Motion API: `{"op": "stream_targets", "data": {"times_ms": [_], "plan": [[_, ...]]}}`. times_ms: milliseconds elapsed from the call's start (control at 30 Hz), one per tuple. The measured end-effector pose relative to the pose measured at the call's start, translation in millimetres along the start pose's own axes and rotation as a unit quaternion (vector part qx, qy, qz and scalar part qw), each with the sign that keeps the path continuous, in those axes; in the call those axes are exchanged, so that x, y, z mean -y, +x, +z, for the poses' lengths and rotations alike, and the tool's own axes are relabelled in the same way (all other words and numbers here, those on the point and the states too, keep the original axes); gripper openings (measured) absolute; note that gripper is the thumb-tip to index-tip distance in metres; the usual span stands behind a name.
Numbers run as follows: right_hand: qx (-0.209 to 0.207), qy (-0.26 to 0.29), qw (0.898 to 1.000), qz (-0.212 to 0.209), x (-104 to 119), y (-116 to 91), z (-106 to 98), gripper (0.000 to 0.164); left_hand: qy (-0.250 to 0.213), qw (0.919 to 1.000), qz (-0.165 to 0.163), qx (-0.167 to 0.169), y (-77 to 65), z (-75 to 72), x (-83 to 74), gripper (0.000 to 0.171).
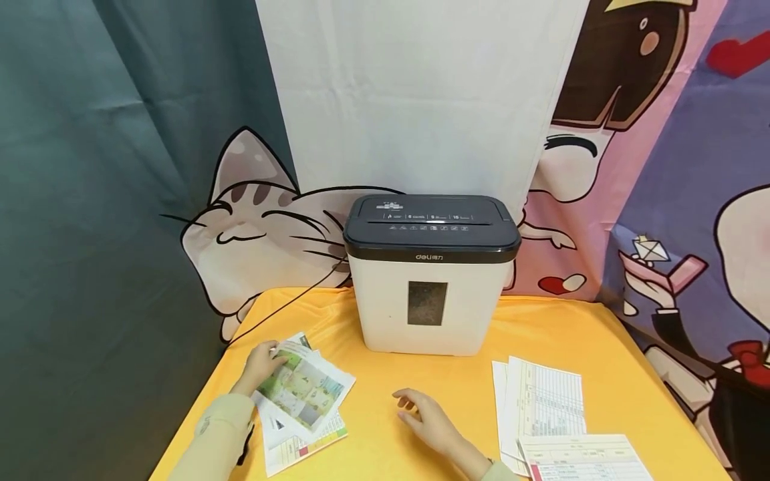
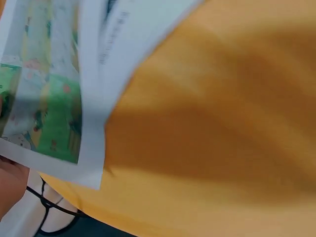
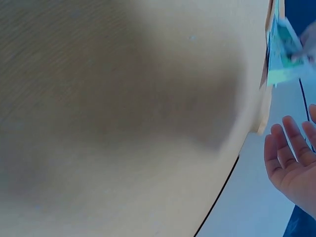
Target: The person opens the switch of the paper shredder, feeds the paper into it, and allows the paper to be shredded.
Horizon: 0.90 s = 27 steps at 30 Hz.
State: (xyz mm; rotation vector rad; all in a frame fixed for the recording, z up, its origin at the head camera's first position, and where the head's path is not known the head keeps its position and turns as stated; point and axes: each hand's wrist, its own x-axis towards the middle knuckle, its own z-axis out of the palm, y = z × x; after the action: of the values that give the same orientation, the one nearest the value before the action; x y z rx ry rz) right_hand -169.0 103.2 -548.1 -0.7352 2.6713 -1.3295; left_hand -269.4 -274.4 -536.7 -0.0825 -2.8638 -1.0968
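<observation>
My left hand [image 1: 261, 366] pinches the top left corner of a printed sheet [image 1: 303, 389] with a green picture, thumb over the print. In the left wrist view the sheet [image 2: 59, 113] is lifted at an angle, with its white border showing. Beneath it other printed papers [image 1: 279, 455] lie in a loose stack on the yellow cloth. My right hand [image 1: 428, 421] hovers over the cloth at the middle front, holding nothing. Its fingers [image 3: 291, 143] are loosely bent and spread in the right wrist view.
A white paper shredder [image 1: 385, 300] with a dark lid [image 1: 433, 224] and a slot stands at the back centre. Form sheets [image 1: 550, 401] lie at the right on the yellow cloth [image 1: 385, 374]. A black cord [image 1: 283, 307] runs left from the shredder. Printed curtains hang behind.
</observation>
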Motion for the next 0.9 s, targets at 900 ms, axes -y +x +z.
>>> {"op": "stream_targets", "data": {"times_ms": [900], "plan": [[-0.006,0.243,0.966,0.086,-11,9,0,0.042,-0.216,0.9657,-0.145,-0.005,-47.7,20.0,-18.2,0.030]]}}
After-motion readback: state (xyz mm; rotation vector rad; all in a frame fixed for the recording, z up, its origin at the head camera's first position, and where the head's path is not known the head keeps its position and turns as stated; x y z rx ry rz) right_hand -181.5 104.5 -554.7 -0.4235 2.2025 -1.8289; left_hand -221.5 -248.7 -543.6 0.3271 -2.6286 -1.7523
